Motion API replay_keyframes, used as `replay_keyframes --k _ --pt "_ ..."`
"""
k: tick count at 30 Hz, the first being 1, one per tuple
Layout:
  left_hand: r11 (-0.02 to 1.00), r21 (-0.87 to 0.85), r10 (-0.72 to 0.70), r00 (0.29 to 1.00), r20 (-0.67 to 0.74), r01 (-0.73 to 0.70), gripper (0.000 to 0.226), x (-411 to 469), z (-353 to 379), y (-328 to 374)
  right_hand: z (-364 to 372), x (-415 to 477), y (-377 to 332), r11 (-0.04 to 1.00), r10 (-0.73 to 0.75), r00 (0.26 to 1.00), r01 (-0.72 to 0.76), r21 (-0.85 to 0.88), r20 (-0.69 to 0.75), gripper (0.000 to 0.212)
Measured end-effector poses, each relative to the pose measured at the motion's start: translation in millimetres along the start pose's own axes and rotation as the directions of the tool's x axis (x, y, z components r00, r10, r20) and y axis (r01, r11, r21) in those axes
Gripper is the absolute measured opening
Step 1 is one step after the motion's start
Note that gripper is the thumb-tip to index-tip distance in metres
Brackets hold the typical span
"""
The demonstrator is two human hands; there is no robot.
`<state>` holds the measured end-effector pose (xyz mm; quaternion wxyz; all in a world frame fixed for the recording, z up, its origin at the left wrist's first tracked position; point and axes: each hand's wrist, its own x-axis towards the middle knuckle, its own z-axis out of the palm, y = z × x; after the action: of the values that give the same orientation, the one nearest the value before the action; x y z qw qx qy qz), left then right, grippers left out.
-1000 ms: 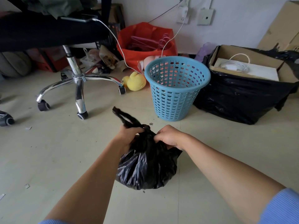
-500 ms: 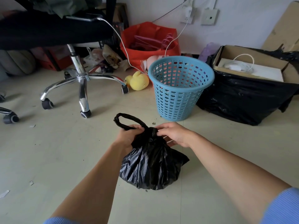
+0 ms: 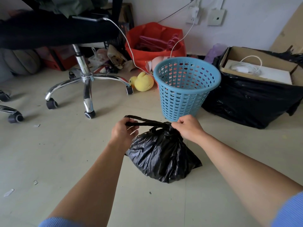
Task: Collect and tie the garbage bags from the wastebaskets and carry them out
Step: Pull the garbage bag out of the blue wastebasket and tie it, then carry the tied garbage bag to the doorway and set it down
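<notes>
Pale tiled floor (image 3: 49, 153), scattered paper scraps. Black garbage bag (image 3: 164, 154) sits on floor in front of person, just short of blue wastebasket (image 3: 185, 89), not touching it. Left hand (image 3: 123, 133) curled round twisted handle loop (image 3: 144, 122), stretched out sideways from bag neck. Right hand (image 3: 188, 128) pinches gathered neck, fingers bent. Office chair (image 3: 85, 82) far left; yellow duck toy (image 3: 143, 81) beside basket; cardboard box (image 3: 255, 63) on large black bag (image 3: 246, 105) at right.
</notes>
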<state>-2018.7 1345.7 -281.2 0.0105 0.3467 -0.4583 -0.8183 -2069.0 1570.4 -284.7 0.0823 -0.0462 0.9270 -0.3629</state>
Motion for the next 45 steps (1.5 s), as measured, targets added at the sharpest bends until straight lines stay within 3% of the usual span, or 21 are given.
replay_keyframes --k 7,11,15,17,18,21,22,24,27,34,41,45 --pt "1.000 0.017 0.010 0.985 -0.175 -0.007 0.021 2 -8 -3 -13 3 24 0.989 0.094 0.991 -0.082 -0.119 0.098 0.027" --pt "0.963 0.248 0.114 0.993 -0.013 -0.107 0.019 -3 -4 7 -22 3 24 0.985 0.174 0.952 -0.170 -0.035 0.251 0.018" --pt "0.929 0.275 0.186 0.954 0.235 -0.249 0.024 -14 17 41 -24 9 -16 0.980 0.023 0.947 -0.085 0.180 0.321 0.053" --pt "0.909 0.277 0.215 0.918 0.333 -0.313 0.022 -21 32 54 -11 11 -35 0.993 -0.026 0.929 -0.019 0.116 0.368 0.064" --pt "0.894 0.293 0.222 0.903 0.367 -0.339 0.021 -23 38 60 -2 11 -41 0.999 -0.030 0.916 0.024 0.021 0.400 0.063" --pt "0.854 0.355 0.245 0.896 0.370 -0.380 0.020 -24 43 72 17 8 -43 0.990 -0.047 0.921 0.094 -0.103 0.388 0.022" --pt "0.849 0.371 0.258 0.907 0.332 -0.377 0.019 -20 40 74 21 8 -39 0.994 -0.042 0.926 0.075 -0.074 0.374 0.030" --pt "0.855 0.401 0.271 0.942 0.197 -0.330 0.017 -6 26 69 25 11 -32 0.999 -0.028 0.946 0.041 -0.034 0.322 0.042" --pt "0.873 0.454 0.217 0.976 -0.037 -0.177 0.015 23 -1 45 27 18 -21 0.997 0.039 0.970 -0.052 0.049 0.239 0.044" --pt "0.768 0.624 0.053 0.957 -0.285 0.144 0.017 40 -64 -34 37 0 6 0.963 0.228 0.964 -0.244 0.115 0.137 0.048" --pt "0.516 0.708 -0.316 0.875 -0.366 0.482 0.008 -73 -96 -42 28 -94 5 0.815 0.572 0.787 -0.578 -0.048 0.233 0.049" --pt "0.376 0.772 -0.426 0.836 -0.347 0.513 0.009 -144 -82 -3 -15 -133 -34 0.719 0.640 0.682 -0.694 0.037 0.354 0.044"
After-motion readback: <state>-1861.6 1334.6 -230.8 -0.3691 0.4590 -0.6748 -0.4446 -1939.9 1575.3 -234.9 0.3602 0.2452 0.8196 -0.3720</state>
